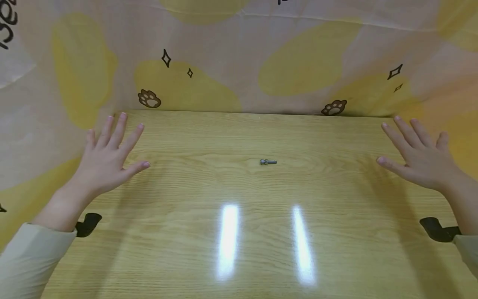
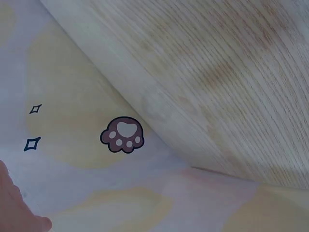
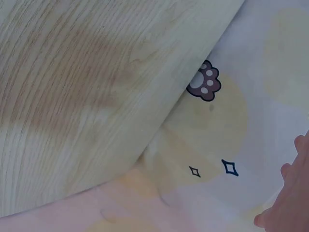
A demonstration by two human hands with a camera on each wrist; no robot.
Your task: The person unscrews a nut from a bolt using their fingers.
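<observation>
A small metal bolt lies on its side on the wooden table, its head to the left and a nut on its shank near the head. To the left, the left hand is held over the table with fingers spread, palm down and nothing in it. The right hand is spread the same way on the opposite side, far from the bolt. Only part of the left hand enters the left wrist view, at the lower left corner. In the right wrist view, part of the right hand shows at the lower right.
A patterned cloth with yellow patches and paw prints hangs along the back and sides of the table. Black wrist pieces stick out near both sleeves. Two bright light reflections lie on the tabletop's front half.
</observation>
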